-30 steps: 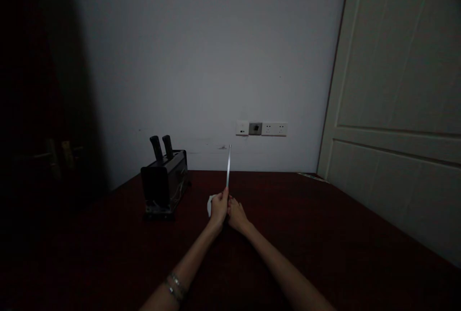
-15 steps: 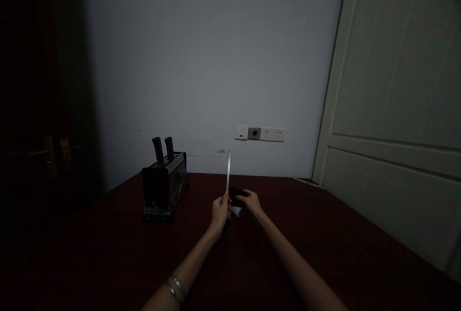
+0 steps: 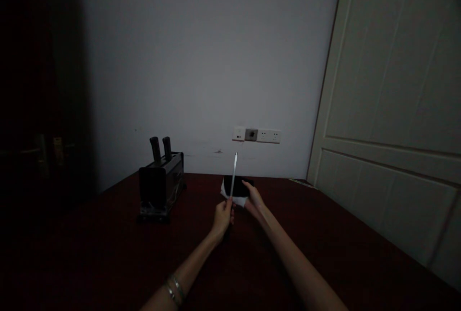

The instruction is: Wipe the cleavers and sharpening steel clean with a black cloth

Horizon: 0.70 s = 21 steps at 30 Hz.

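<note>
My left hand (image 3: 222,219) is closed around the dark lower end of a knife (image 3: 234,172). Its narrow, silvery blade points up and away from me, seen nearly edge-on. In my right hand (image 3: 255,198) is a black-and-white cloth (image 3: 239,201), its dark face toward me and a white edge showing below and at the left. The cloth is spread just behind the blade; whether the two touch I cannot tell. My right fingers grip its right side, partly hidden behind it.
On the left of the dark red table (image 3: 288,234) stands a black knife block (image 3: 162,183) with two black handles (image 3: 160,148) sticking up. Behind the table is a wall with sockets (image 3: 268,136). A pale panelled door (image 3: 382,109) stands at the right.
The cloth, bunched beside the blade before, is now opened out behind it. My right hand has turned and shifted slightly right. The blade leans more to the right.
</note>
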Each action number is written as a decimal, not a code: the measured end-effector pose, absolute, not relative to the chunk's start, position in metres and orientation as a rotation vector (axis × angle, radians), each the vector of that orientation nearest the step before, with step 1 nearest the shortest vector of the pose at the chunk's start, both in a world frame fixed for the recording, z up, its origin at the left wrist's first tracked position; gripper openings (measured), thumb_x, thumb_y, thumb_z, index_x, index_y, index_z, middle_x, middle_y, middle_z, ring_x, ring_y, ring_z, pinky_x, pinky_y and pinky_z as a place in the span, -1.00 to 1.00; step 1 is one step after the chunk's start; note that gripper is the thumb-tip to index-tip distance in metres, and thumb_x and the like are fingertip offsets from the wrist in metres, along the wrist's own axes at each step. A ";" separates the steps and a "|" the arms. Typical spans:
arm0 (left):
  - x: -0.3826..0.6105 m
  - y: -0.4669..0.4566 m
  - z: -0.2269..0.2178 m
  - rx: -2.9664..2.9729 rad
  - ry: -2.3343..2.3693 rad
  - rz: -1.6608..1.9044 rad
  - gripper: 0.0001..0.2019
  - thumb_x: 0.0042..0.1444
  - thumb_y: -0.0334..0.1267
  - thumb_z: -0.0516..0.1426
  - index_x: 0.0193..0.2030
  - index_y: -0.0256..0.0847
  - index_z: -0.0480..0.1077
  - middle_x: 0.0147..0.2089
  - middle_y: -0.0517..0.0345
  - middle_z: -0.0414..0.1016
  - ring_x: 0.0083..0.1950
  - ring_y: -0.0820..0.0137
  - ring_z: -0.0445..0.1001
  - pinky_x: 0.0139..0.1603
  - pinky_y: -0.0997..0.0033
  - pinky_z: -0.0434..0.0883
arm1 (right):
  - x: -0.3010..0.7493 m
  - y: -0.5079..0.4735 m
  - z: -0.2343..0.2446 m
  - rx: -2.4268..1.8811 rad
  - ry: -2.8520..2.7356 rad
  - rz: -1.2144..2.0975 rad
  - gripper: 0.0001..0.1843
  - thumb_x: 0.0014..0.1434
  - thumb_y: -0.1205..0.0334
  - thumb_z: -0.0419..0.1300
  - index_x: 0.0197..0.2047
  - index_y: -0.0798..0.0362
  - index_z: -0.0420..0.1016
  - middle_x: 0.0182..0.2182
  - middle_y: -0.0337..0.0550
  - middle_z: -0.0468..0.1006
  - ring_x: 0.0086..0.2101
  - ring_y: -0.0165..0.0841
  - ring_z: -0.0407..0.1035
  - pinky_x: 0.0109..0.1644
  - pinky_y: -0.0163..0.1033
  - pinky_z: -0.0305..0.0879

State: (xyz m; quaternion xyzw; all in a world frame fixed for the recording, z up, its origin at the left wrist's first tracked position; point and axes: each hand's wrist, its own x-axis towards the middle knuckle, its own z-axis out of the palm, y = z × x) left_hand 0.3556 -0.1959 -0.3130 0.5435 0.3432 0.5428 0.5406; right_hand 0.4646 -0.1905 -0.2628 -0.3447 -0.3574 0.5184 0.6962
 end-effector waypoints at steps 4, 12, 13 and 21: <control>0.357 -0.195 -0.315 1.287 0.785 1.307 -0.46 -0.16 0.27 0.04 -0.49 -0.29 0.27 -0.70 0.36 0.14 -0.77 0.63 0.08 -0.73 0.57 0.08 | 0.462 -0.200 -0.257 -0.700 -0.885 1.242 -0.44 0.08 -0.17 -0.11 -0.31 0.14 0.46 -0.44 0.03 0.56 -0.32 -0.15 0.44 -0.32 -0.07 0.35; 0.353 -0.193 -0.310 1.308 0.745 1.314 -0.47 -0.15 0.29 0.02 -0.50 -0.25 0.22 -0.67 0.34 0.16 -0.74 0.61 0.12 -0.72 0.57 0.09 | 0.455 -0.192 -0.264 -0.685 -0.969 1.254 -0.62 -0.04 -0.05 0.18 -0.41 0.16 0.45 -0.61 -0.13 0.48 -0.60 -0.35 0.34 -0.54 -0.26 0.28; 0.353 -0.194 -0.310 1.312 0.737 1.312 -0.47 -0.15 0.28 0.02 -0.52 -0.25 0.20 -0.67 0.34 0.16 -0.73 0.61 0.13 -0.71 0.57 0.09 | 0.455 -0.192 -0.266 -0.673 -0.984 1.239 -0.64 -0.08 -0.01 0.24 -0.40 0.15 0.46 -0.61 -0.17 0.48 -0.62 -0.39 0.32 -0.55 -0.29 0.26; 0.354 -0.199 -0.310 1.278 0.669 1.278 -0.51 -0.15 0.24 0.06 -0.52 -0.23 0.18 -0.65 0.34 0.16 -0.71 0.62 0.13 -0.68 0.57 0.11 | 0.462 -0.200 -0.271 -0.713 -1.099 1.233 -0.61 -0.27 0.14 0.38 -0.34 0.17 0.49 -0.56 -0.22 0.49 -0.58 -0.48 0.33 -0.50 -0.38 0.24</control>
